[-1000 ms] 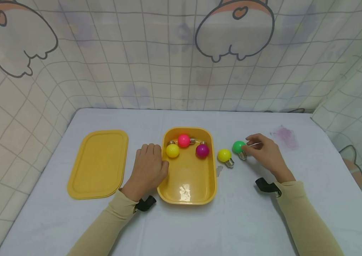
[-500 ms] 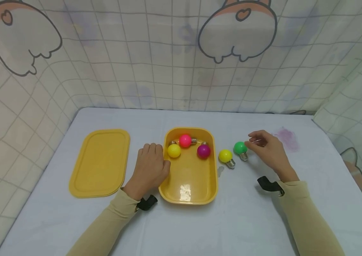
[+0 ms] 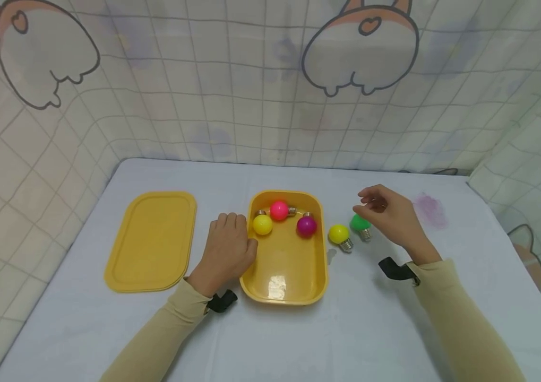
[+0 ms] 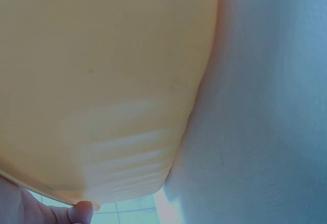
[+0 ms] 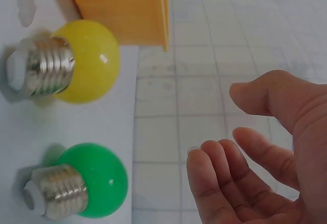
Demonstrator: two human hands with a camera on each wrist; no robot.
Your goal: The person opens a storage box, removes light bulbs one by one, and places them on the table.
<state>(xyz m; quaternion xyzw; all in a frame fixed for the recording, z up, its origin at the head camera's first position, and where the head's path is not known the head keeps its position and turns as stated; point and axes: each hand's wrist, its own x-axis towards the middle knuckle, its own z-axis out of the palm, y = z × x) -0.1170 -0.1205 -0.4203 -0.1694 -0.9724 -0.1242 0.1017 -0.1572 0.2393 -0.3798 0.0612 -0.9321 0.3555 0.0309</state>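
My left hand [image 3: 226, 246] grips the left rim of a yellow plastic box [image 3: 283, 270]; the left wrist view shows fingertips at that rim. Inside the box, at the far end, lie a yellow light bulb [image 3: 263, 225], a pink light bulb [image 3: 279, 210] and a purple light bulb [image 3: 306, 226]. Over the table to the right, my right hand [image 3: 396, 220] hovers with nothing in it, its fingers bent loosely and the thumb apart. Just below it lies a green light bulb [image 5: 97, 180], partly covered in the head view. Beside that is another yellow light bulb [image 5: 89, 60].
A flat yellow lid [image 3: 152, 241] lies left of my left hand. The white tablecloth [image 3: 346, 329] has a pink stain [image 3: 430, 210] at the back right. A checked curtain [image 3: 260, 95] hangs behind and along the sides.
My right hand has come away from the green bulb, which stays on the table, and now floats higher above it. My left hand keeps its grip on the box. The head view has shifted slightly.
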